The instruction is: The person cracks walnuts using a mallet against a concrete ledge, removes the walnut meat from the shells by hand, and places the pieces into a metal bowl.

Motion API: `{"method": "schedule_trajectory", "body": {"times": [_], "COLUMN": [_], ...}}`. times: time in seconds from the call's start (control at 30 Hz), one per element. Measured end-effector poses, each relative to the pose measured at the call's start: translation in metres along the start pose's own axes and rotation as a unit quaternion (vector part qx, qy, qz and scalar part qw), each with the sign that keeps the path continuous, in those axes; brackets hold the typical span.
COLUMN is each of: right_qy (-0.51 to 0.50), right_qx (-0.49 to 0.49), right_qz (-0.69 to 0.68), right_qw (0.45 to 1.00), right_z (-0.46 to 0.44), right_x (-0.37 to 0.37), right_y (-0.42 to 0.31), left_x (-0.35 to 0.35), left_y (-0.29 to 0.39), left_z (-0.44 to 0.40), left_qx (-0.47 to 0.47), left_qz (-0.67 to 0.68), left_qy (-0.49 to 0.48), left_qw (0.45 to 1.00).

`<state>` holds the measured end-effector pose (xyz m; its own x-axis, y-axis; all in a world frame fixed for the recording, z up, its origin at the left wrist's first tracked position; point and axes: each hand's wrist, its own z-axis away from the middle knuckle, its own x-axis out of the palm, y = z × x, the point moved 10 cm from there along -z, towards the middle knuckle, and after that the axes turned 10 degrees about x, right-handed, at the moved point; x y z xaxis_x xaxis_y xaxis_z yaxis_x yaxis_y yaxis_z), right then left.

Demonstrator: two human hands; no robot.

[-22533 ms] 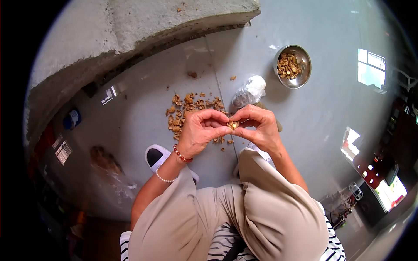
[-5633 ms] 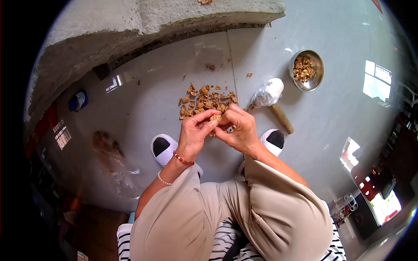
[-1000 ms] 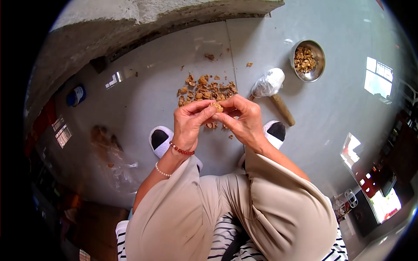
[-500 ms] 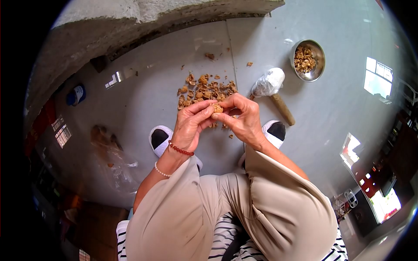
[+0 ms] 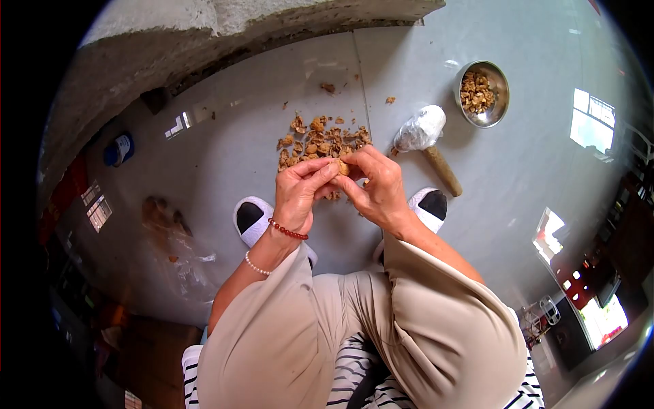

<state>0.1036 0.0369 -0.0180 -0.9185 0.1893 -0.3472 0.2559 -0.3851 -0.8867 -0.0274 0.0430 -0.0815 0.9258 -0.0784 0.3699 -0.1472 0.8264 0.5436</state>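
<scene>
Between the fingertips of both hands is a walnut point(image 5: 344, 168), its shell partly covered by the fingers. My left hand point(image 5: 304, 187) is closed on it from the left, thumb and index finger pressed to its side. From the right, my right hand point(image 5: 376, 184) pinches the same walnut with thumb and fingers. Just beyond the hands, cracked walnut shells point(image 5: 317, 140) lie scattered on the floor. A hammer with a plastic-wrapped head point(image 5: 421, 129) and a wooden handle point(image 5: 443, 172) rests to the right of them.
A steel bowl point(image 5: 501, 109) of walnut kernels point(image 5: 475, 93) stands at upper right. A clear plastic bag point(image 5: 180, 262) with brown contents lies at left. Farther left is a blue container point(image 5: 119, 149). A rough concrete ledge point(image 5: 238, 24) runs along the top. Slippered feet flank the shells.
Both hands have shifted slightly, and the fingers now cover more of the walnut. The hammer, bowl and scattered shells stay in place.
</scene>
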Motion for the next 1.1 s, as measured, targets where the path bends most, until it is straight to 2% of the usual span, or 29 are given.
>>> {"method": "schedule_trajectory", "body": {"times": [0.07, 0.4, 0.6, 0.8, 1.1], "right_qy": [0.017, 0.035, 0.001, -0.027, 0.016], "right_qx": [0.007, 0.061, 0.156, 0.052, 0.024], "right_qz": [-0.005, -0.018, -0.154, -0.099, -0.117], "right_qw": [1.000, 0.997, 0.976, 0.993, 0.993], "right_z": [-0.002, -0.005, -0.008, -0.009, -0.010], "right_x": [-0.002, -0.003, -0.001, -0.009, -0.010], "right_y": [-0.001, 0.011, 0.026, 0.005, -0.002], "left_x": [0.000, 0.002, 0.009, 0.024, 0.031], "left_y": [0.000, -0.004, 0.011, 0.033, 0.051], "left_z": [-0.002, -0.006, -0.007, 0.001, 0.007], "left_qx": [0.003, 0.005, 0.045, 0.117, 0.171], "left_qz": [0.015, 0.033, 0.011, -0.024, -0.086], "left_qy": [0.026, 0.014, -0.036, -0.076, -0.068], "left_qw": [1.000, 0.999, 0.998, 0.990, 0.979]}}
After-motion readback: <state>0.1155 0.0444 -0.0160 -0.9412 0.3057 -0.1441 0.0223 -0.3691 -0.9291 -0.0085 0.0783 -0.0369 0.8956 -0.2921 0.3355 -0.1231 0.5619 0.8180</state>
